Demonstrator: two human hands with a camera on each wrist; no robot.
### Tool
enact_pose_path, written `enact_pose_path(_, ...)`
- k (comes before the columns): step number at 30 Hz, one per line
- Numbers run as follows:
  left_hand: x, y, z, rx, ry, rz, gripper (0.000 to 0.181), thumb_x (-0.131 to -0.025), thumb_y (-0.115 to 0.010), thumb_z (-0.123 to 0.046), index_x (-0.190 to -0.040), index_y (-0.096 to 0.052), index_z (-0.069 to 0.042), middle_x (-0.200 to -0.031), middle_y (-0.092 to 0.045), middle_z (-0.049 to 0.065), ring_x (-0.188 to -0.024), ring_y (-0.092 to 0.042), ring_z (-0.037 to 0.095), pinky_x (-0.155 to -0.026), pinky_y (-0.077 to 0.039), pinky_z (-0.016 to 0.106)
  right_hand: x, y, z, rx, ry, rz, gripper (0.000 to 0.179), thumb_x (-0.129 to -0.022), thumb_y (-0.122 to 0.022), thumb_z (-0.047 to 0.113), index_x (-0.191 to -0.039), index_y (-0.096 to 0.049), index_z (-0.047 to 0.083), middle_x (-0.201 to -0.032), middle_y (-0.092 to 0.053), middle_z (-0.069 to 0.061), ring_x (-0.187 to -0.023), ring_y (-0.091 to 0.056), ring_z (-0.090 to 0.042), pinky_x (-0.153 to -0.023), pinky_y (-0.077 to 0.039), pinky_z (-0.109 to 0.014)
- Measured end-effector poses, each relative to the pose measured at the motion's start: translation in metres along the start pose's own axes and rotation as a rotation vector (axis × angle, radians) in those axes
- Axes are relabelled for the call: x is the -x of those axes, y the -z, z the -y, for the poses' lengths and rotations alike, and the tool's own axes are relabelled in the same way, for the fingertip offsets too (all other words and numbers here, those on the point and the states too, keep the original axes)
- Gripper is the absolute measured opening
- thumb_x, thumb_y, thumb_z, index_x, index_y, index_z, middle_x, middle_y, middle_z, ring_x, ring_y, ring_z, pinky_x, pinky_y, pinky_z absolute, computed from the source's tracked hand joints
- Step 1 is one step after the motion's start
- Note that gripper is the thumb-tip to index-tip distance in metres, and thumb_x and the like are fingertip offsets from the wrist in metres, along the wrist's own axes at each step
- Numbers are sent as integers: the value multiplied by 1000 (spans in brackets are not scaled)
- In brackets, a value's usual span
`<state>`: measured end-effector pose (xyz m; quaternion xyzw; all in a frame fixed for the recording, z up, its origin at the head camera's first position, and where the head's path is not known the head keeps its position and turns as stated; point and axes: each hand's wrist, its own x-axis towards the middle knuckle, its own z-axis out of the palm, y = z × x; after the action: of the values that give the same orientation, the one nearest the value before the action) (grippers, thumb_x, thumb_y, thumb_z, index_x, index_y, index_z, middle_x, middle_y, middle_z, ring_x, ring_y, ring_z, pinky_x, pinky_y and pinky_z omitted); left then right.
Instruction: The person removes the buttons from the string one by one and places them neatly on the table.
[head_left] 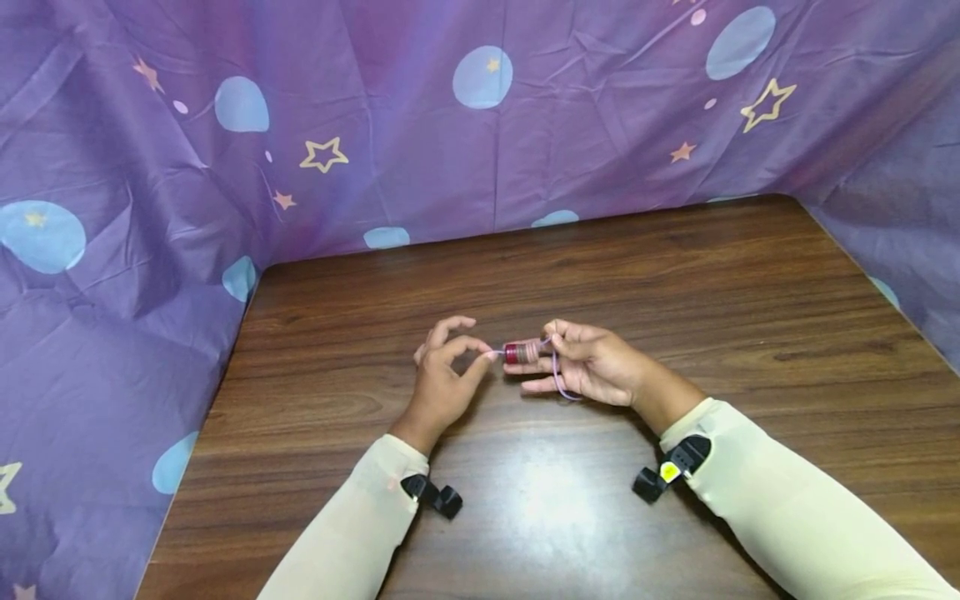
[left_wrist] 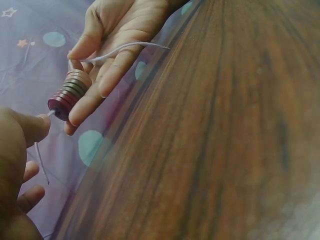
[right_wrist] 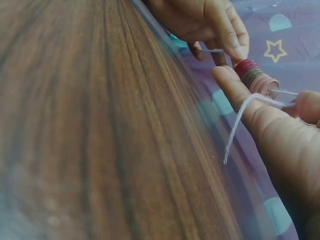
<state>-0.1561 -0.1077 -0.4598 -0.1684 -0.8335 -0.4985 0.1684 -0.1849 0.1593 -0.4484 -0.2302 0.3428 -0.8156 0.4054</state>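
Observation:
A stack of buttons (head_left: 521,352), dark red, greyish brown and pale pink, is threaded on a lilac string (head_left: 556,372) above the table. Small holes show in the pink end button (right_wrist: 270,89) in the right wrist view. My left hand (head_left: 444,379) pinches the string between thumb and index finger, close to the dark red end. At the pink end, my right hand (head_left: 596,362) pinches the string with thumb and index finger. Its other fingers (left_wrist: 87,107) stretch out alongside the stack. The string's loose tail (right_wrist: 235,130) hangs over the right hand.
A brown wood-grain table (head_left: 360,308) lies under both hands. Behind it and at its sides hangs a purple cloth (head_left: 405,108) with stars and blue circles. Black wrist mounts (head_left: 432,494) sit on the pale sleeves (head_left: 360,517).

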Motion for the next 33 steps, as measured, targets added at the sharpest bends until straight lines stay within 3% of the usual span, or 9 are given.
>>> enact_pose_path(4,0,0,0,-3,-18,12,7,-93,-85,-12,-92,-79,-9,-141,-68,19,-138,-58,38,-117,-28,67,-1,0,0,39,16,-3,25,-119,-29,10,-116,-54,11,-153,-63,-19,-145,-62,-39,-121,-49,-55)
enact_pose_path(8,1,-1,1,-12,-76,7,7,-92,-86,-10,-93,-80,-7,-138,-68,20,-135,-61,39,-112,-43,58,-1,-2,-2,147,30,-59,17,-117,-39,5,-126,-52,8,-146,-65,-18,-140,-67,-35,-118,-53,-51)
enact_pose_path(11,1,0,2,-7,-108,5,7,-92,-86,-9,-93,-80,-5,-137,-68,22,-133,-62,40,-105,-51,51,-2,-4,-3,199,36,-130,27,-111,-50,-3,-136,-48,5,-142,-66,-16,-134,-71,-32,-115,-56,-48)
enact_pose_path(15,0,-1,3,21,-96,7,7,-97,-81,-10,-94,-81,-3,-137,-67,23,-134,-61,41,-110,-49,56,-3,-6,-5,243,52,-235,45,-103,-59,-12,-144,-45,0,-136,-69,-15,-124,-76,-26,-110,-59,-41)
enact_pose_path(20,0,-1,4,57,-72,-3,13,-102,-74,-10,-94,-81,-2,-137,-67,22,-135,-61,42,-116,-42,65,-4,-8,-6,299,58,-367,52,-97,-61,-19,-145,-49,-2,-125,-77,-11,-109,-79,-19,-100,-64,-33)
enact_pose_path(27,0,0,2,74,-78,-8,14,-103,-72,-8,-94,-81,-2,-136,-67,24,-131,-63,43,-114,-43,67,-7,-10,-9,356,81,-503,49,-95,-64,-20,-141,-57,-5,-104,-79,-2,-93,-78,-12,-89,-65,-26)
enact_pose_path(33,-1,0,1,68,-85,-17,14,-102,-74,-8,-91,-80,-2,-134,-68,24,-128,-65,44,-112,-46,66,-8,-12,-9,398,71,-556,41,-98,-63,-17,-136,-63,-2,-93,-75,1,-84,-74,-10,-79,-64,-24)
